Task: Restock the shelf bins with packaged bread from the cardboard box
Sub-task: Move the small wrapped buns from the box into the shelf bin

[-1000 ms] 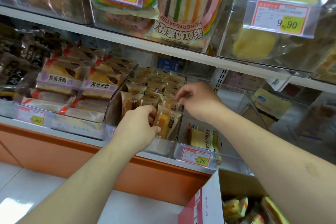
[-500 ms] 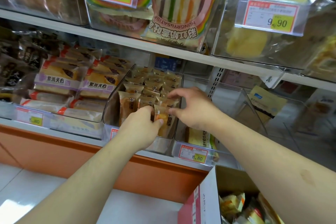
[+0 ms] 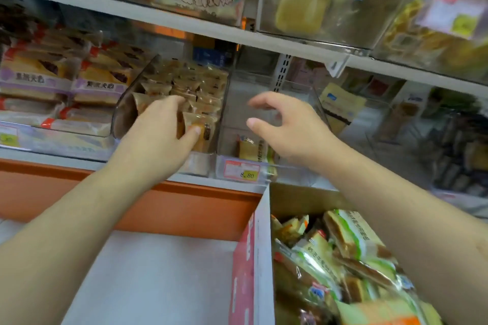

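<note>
**Handling: Small Wrapped Bread, Centre Bin**

Left hand [image 3: 155, 129] pinching front bread packet [image 3: 196, 130] in clear bin [image 3: 121, 116], frame centre. Right hand [image 3: 286, 130] spread, loosely curled, holding nothing, above neighbouring bin [image 3: 320, 111]. Cardboard box [image 3: 261, 240] lower right, full. Packets probably light, soft, slippery-filmed: grip by the sides, avoid squeezing.

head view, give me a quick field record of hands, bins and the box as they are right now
left hand: grips the front small bread pack in the middle clear bin
right hand: fingers loosely curled, holds nothing, in front of the next bin
right bin: nearly bare, one pack at the front, 8.80 tag
cardboard box: open, lower right, holds green-white bread packs
</note>
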